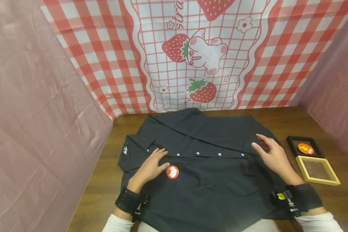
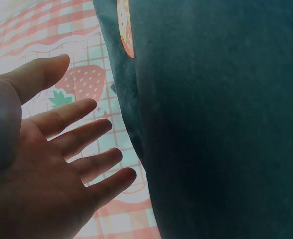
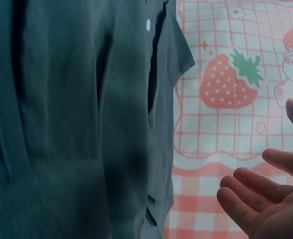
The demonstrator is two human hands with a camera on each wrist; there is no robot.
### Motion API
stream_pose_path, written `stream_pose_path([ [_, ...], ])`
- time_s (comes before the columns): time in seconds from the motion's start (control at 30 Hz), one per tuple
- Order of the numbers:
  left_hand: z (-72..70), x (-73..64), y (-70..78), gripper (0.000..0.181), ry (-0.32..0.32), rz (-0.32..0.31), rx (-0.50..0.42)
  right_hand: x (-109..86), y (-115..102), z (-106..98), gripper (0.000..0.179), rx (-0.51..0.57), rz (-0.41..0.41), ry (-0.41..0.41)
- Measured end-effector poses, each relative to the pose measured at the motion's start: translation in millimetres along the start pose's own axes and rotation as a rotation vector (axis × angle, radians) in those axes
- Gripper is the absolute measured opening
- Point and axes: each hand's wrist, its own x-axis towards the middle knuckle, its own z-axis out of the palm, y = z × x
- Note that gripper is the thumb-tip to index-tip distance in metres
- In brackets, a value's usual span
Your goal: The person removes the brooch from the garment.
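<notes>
Where the dark shirt [image 1: 220, 193] lies: spread on the table [image 1: 98, 187], below my left hand [image 1: 149, 167] and right hand [image 1: 275, 158], collar [image 1: 130, 164] toward my left.
Left hand: fingers straight and spread, raised over the shirt near its collar.
Right hand: thumb apart from loosely bent fingers, above the opposite end.
Round badge [image 1: 172, 172]: on the shirt, just beside my left thumb.
Black frame [image 1: 291, 147], pale frame [image 1: 322, 182]: right of my right hand.

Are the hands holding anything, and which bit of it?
Nothing is held: neither the left hand nor the right hand grips or pinches any part of the dark shirt below them.
</notes>
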Motion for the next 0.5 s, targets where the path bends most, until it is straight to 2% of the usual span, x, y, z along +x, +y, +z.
stream_pose_path([
  [0.17, 0.8, 2.2, -0.2, 0.05, -0.003, 0.006, 0.002, 0.3, -5.9, 9.9, 0.054, 0.02, 0.006, -0.028],
  [0.5, 2.0, 0.0, 2.0, 0.048, -0.001, 0.013, -0.011, 11.9, -23.1, 18.7, 0.053, 0.038, -0.057, -0.037],
])
